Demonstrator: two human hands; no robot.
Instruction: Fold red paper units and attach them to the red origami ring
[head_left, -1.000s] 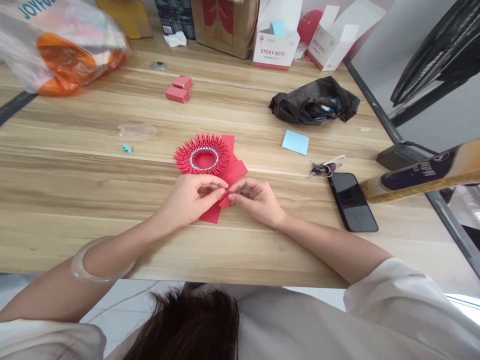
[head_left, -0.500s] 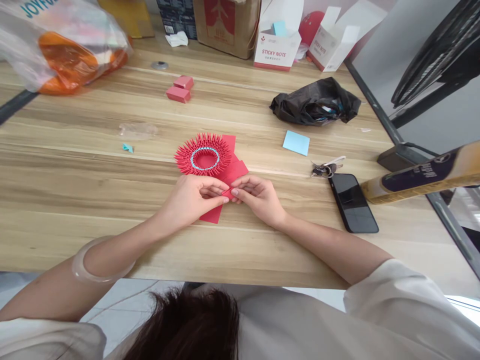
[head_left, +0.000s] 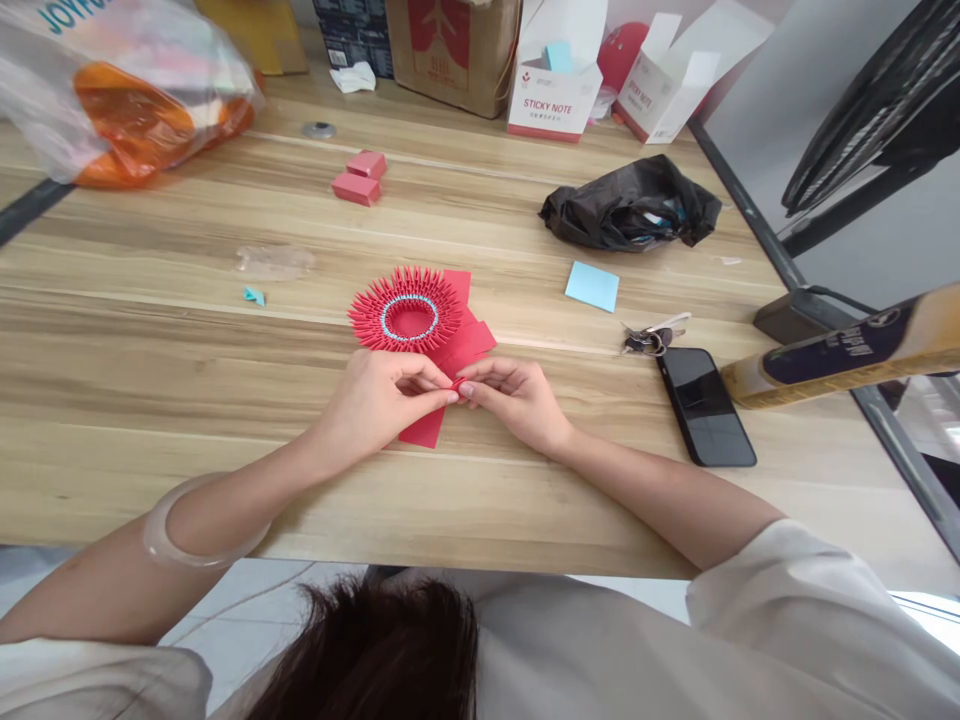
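Observation:
Between the fingertips of both hands is a small folded piece of red paper (head_left: 457,385). My left hand (head_left: 382,398) pinches its left side, and my right hand (head_left: 517,400) pinches its right side. Red paper sheets (head_left: 424,428) lie spread on the table beneath and behind the hands. Just beyond my left hand stands a round red paper piece (head_left: 406,310) with many spiky points and a pale blue ring around its hollow centre. The fingers partly cover the small folded paper.
Two pink-red blocks (head_left: 358,188) lie farther back. To the right are a blue note pad (head_left: 592,286), a black plastic bag (head_left: 630,205), keys (head_left: 643,340) and a phone (head_left: 707,405). A small blue paper piece (head_left: 254,296) lies left. Sticky note boxes (head_left: 551,100) stand behind.
The red paper between my fingertips looks narrower and more folded. My right fingertips have shifted slightly left, closer to my left ones.

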